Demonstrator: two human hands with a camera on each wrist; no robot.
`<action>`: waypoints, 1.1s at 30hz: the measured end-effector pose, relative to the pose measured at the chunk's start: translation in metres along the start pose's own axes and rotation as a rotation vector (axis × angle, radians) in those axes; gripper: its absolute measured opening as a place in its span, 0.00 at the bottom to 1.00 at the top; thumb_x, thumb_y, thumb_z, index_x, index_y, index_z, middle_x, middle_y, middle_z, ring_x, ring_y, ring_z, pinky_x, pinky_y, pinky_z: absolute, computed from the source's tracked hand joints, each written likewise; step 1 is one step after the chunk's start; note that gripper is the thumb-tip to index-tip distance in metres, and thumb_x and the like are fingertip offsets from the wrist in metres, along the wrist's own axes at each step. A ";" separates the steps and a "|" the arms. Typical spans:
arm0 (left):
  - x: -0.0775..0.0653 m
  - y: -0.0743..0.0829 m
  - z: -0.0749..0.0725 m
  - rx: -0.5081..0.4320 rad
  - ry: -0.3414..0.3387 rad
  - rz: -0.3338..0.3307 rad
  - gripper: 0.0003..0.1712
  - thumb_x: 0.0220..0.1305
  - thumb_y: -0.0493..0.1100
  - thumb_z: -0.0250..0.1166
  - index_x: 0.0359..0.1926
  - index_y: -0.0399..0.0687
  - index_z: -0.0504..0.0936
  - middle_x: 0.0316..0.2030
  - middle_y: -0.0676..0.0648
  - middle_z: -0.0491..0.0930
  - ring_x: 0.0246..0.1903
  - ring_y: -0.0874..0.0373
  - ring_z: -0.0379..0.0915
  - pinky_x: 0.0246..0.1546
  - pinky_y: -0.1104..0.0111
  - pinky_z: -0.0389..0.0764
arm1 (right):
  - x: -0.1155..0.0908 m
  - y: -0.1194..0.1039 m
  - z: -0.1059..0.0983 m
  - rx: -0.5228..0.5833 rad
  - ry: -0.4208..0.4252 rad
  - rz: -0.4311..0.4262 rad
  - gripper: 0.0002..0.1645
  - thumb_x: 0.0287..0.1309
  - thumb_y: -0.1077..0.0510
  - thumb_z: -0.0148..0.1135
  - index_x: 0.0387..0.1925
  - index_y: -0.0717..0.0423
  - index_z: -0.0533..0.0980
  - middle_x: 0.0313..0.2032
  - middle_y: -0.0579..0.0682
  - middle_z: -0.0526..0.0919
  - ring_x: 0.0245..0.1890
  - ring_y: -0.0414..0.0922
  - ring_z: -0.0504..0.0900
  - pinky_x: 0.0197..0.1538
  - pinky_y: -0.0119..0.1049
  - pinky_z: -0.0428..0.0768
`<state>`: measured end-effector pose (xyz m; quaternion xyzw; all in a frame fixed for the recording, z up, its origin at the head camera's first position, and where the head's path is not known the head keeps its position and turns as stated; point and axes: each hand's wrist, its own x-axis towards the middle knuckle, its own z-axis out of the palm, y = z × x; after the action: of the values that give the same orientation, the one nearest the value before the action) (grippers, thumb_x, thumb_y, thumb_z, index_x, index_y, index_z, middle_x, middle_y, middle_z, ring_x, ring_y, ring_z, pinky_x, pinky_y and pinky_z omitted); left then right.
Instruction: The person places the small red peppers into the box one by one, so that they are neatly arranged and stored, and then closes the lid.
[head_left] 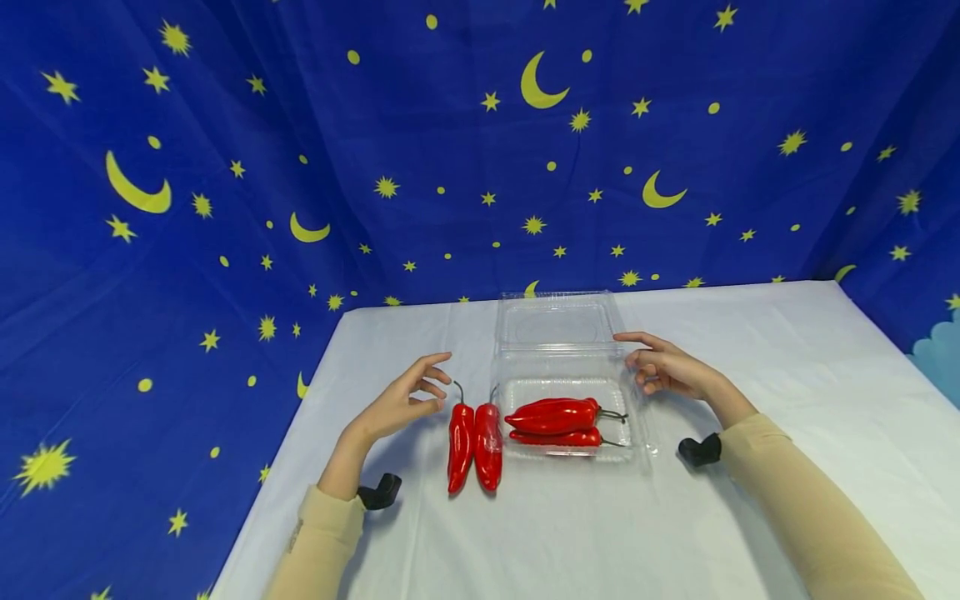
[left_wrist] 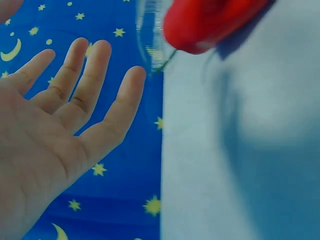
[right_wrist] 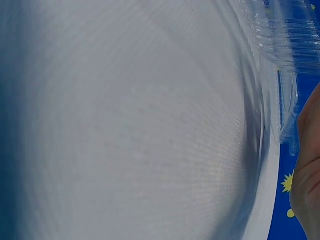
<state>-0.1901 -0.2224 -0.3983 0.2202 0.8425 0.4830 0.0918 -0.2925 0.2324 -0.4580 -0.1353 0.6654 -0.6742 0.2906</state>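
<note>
Peppers (head_left: 553, 415), 4 in view, lie in 2 pairs: one in the clear box (head_left: 570, 387), left of & nearer the person than the R fingers; the loose pair (head_left: 461, 446) on the table (head_left: 570, 542), stems just right of the L fingertips, bodies nearer the person. Boxed ones lie side by side w/ stems toward the R hand's side, prob. sideways b/c the box's width suits their length. Loose ones stand parallel, stems away from the person, prob. so the stem ends are in easy reach of the L fingers; the right one is right up by the box's edge. Lid (head_left: 555, 323) is folded back, far side of the box & left of the R fingertips, so the base is open from above. L hand (head_left: 405, 402): fingers spread, loosely bent, thumb apart, holding nothing. R hand (head_left: 670, 368): index reaching out at the lid's near right corner, others loosely curled by the box's right edge, no pinch seen; can't tell if tips touch plastic. Placed there, it could steady the box, I'd guess.
</note>
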 end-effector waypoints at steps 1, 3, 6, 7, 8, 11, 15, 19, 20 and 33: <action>0.000 -0.008 0.002 -0.004 -0.001 -0.011 0.39 0.61 0.35 0.61 0.70 0.50 0.56 0.52 0.37 0.70 0.49 0.45 0.72 0.45 0.55 0.76 | 0.000 0.000 0.000 0.001 0.000 -0.001 0.32 0.69 0.60 0.45 0.71 0.57 0.50 0.37 0.55 0.69 0.24 0.41 0.75 0.27 0.33 0.80; -0.002 -0.015 0.006 -0.015 -0.005 -0.037 0.39 0.61 0.36 0.60 0.71 0.52 0.56 0.53 0.37 0.70 0.48 0.47 0.72 0.44 0.56 0.77 | 0.000 0.000 0.000 0.000 0.004 0.000 0.32 0.69 0.61 0.45 0.71 0.57 0.50 0.37 0.55 0.69 0.24 0.41 0.75 0.27 0.33 0.80; -0.004 -0.024 0.012 -0.055 -0.019 -0.078 0.39 0.61 0.36 0.60 0.71 0.51 0.55 0.54 0.34 0.68 0.47 0.46 0.73 0.41 0.56 0.79 | 0.000 0.001 0.000 -0.003 0.009 0.001 0.32 0.69 0.61 0.45 0.71 0.57 0.50 0.37 0.55 0.69 0.24 0.41 0.75 0.27 0.33 0.80; -0.005 -0.027 0.014 -0.066 -0.024 -0.092 0.40 0.60 0.36 0.59 0.71 0.50 0.55 0.54 0.33 0.67 0.47 0.46 0.73 0.40 0.56 0.80 | 0.000 0.001 0.000 -0.003 0.009 0.001 0.32 0.69 0.61 0.45 0.71 0.57 0.50 0.37 0.55 0.69 0.24 0.41 0.75 0.27 0.33 0.80; -0.006 -0.029 0.016 -0.074 -0.029 -0.104 0.40 0.60 0.35 0.59 0.71 0.49 0.54 0.54 0.33 0.66 0.46 0.45 0.73 0.39 0.56 0.81 | 0.000 0.001 0.000 -0.003 0.010 0.002 0.32 0.69 0.61 0.45 0.71 0.57 0.50 0.37 0.55 0.69 0.24 0.41 0.75 0.27 0.33 0.80; -0.008 -0.035 0.020 -0.073 -0.032 -0.137 0.40 0.60 0.35 0.60 0.71 0.46 0.54 0.55 0.32 0.65 0.46 0.45 0.73 0.35 0.58 0.82 | 0.000 0.001 0.000 -0.003 0.008 0.001 0.33 0.69 0.61 0.45 0.71 0.57 0.50 0.37 0.55 0.69 0.24 0.41 0.75 0.27 0.33 0.80; -0.011 -0.037 0.026 -0.014 -0.018 -0.179 0.41 0.59 0.41 0.66 0.71 0.47 0.56 0.56 0.33 0.65 0.45 0.46 0.73 0.30 0.62 0.82 | 0.000 0.002 0.000 -0.003 0.000 -0.003 0.33 0.69 0.61 0.45 0.71 0.58 0.49 0.37 0.54 0.69 0.24 0.41 0.76 0.27 0.32 0.80; -0.011 -0.038 0.032 0.054 -0.014 -0.220 0.43 0.56 0.46 0.69 0.70 0.50 0.59 0.56 0.36 0.64 0.44 0.47 0.71 0.27 0.65 0.82 | 0.000 0.002 0.000 -0.003 -0.011 -0.009 0.33 0.69 0.62 0.44 0.71 0.59 0.47 0.37 0.54 0.69 0.25 0.41 0.76 0.27 0.32 0.80; -0.011 -0.038 0.034 0.069 -0.011 -0.231 0.43 0.55 0.47 0.69 0.69 0.51 0.59 0.56 0.37 0.64 0.44 0.48 0.70 0.26 0.66 0.81 | 0.000 0.002 0.000 -0.003 -0.010 -0.008 0.33 0.68 0.62 0.44 0.71 0.58 0.48 0.37 0.54 0.69 0.25 0.41 0.76 0.28 0.32 0.80; -0.008 -0.033 0.050 0.214 -0.010 -0.215 0.45 0.51 0.51 0.71 0.69 0.52 0.62 0.48 0.43 0.65 0.41 0.51 0.67 0.27 0.68 0.79 | 0.000 -0.001 0.001 -0.002 -0.001 0.004 0.32 0.70 0.62 0.43 0.71 0.56 0.49 0.38 0.54 0.70 0.25 0.41 0.76 0.27 0.33 0.79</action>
<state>-0.1741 -0.2019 -0.4523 0.1396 0.9075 0.3767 0.1231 -0.2919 0.2315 -0.4566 -0.1346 0.6660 -0.6730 0.2922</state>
